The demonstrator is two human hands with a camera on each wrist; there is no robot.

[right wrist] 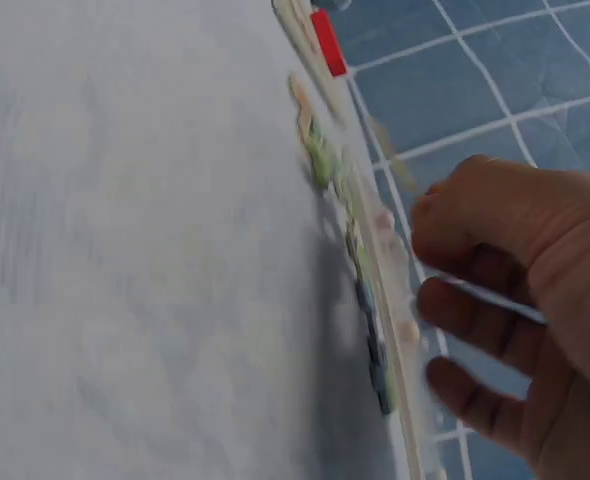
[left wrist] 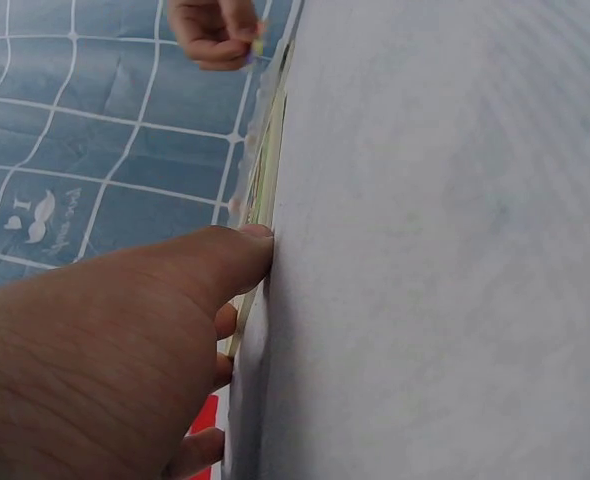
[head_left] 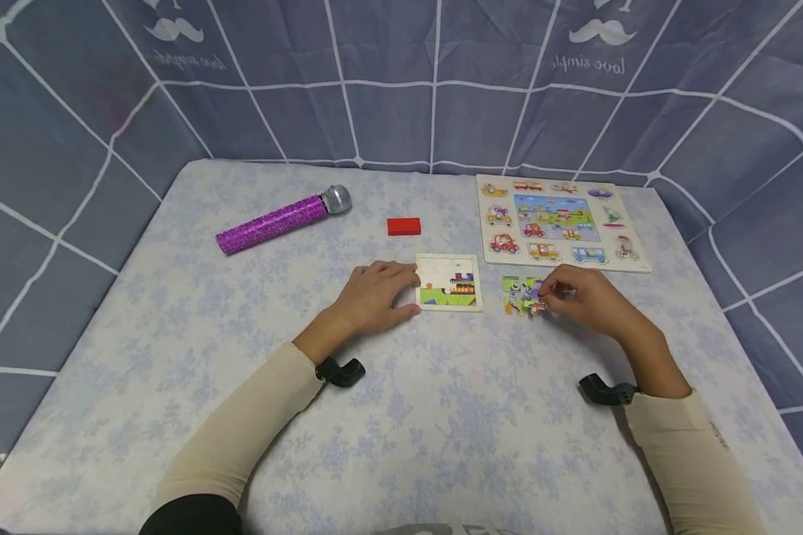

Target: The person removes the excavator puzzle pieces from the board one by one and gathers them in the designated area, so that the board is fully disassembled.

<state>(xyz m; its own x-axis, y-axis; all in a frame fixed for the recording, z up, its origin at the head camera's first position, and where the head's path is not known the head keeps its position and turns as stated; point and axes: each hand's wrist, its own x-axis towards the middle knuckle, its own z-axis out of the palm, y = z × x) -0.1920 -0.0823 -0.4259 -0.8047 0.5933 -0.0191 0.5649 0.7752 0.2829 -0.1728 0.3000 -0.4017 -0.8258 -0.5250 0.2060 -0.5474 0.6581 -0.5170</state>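
Note:
A small square puzzle board [head_left: 442, 266] lies on the table, its lower part filled with green and train-pattern pieces and its upper left bare. At its left edge rests my left hand [head_left: 378, 297], thumb and fingertips touching the rim. The left wrist view has the thumb [left wrist: 240, 258] against the board's edge. My right hand [head_left: 592, 297] is to the right of the board, above a cluster of loose jigsaw pieces [head_left: 514, 296]. Thumb and forefinger pinch a small puzzle piece [left wrist: 258, 45], largely covered by the fingers. The right wrist view shows the loose pieces edge-on.
Behind the small board lies a red block [head_left: 404, 227]. A purple glittery microphone [head_left: 274, 225] lies at the back left. At the back right is a larger wooden vehicle puzzle [head_left: 632, 261], close behind the loose pieces. Grey checked cloth [head_left: 401, 59] hangs behind the table.

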